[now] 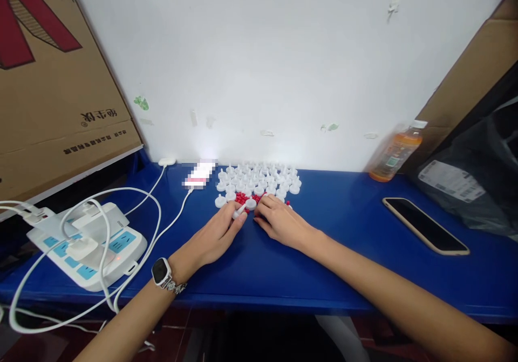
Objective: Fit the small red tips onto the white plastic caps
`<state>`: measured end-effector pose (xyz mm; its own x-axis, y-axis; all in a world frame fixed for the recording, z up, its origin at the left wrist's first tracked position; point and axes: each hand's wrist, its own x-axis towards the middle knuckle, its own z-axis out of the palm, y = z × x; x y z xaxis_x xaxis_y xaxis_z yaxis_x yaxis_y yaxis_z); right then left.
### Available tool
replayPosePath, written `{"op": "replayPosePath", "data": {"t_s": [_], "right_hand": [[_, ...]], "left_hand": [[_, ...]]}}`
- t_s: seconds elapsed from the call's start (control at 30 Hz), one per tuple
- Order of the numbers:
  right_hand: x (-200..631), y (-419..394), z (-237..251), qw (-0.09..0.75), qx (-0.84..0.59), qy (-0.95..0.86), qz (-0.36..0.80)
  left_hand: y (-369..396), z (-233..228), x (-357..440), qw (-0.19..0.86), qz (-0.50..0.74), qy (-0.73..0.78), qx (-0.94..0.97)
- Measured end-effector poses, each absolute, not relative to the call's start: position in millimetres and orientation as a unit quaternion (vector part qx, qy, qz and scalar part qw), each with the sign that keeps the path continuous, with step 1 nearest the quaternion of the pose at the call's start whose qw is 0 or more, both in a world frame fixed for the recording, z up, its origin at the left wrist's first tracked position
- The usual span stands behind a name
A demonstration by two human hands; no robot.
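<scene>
My left hand [220, 230] is closed in a pinch round a small white plastic piece with a round base and a narrow stem [239, 211], held tilted. Just to its right, my right hand [281, 219] reaches into a pile of small red pieces [242, 198] with its fingers curled together. Whatever lies between those fingertips is hidden. Another white piece [251, 204] stands between my two hands. Behind the red pile, many like white pieces [259, 178] stand stem-up in close rows on the blue table [324, 275].
A white power strip [137, 243] with looping cables lies at the left. A lit, blurred-out phone [200, 173] leans near the wall. At the right are an orange drink bottle [396, 151], a dark-screened phone [424, 226] and a dark plastic bag [481, 173].
</scene>
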<state>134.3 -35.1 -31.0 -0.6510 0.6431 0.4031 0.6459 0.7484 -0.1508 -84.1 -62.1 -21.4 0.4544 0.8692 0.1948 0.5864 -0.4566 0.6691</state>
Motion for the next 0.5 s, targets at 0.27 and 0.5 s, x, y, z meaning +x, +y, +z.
{"op": "replayPosePath", "data": {"t_s": [0.27,0.5], "right_hand": [[137.7,-31.6,-29.5,0.376,-0.389,-0.829,0.139],[130.8,-25.2,-29.9,0.609,-0.432,-0.591,0.306]], "left_hand": [[-47.0,-17.2,-67.1,0.220,0.235,0.435,0.841],[-30.5,-25.1,-36.3,0.158,0.253,0.418,0.858]]}}
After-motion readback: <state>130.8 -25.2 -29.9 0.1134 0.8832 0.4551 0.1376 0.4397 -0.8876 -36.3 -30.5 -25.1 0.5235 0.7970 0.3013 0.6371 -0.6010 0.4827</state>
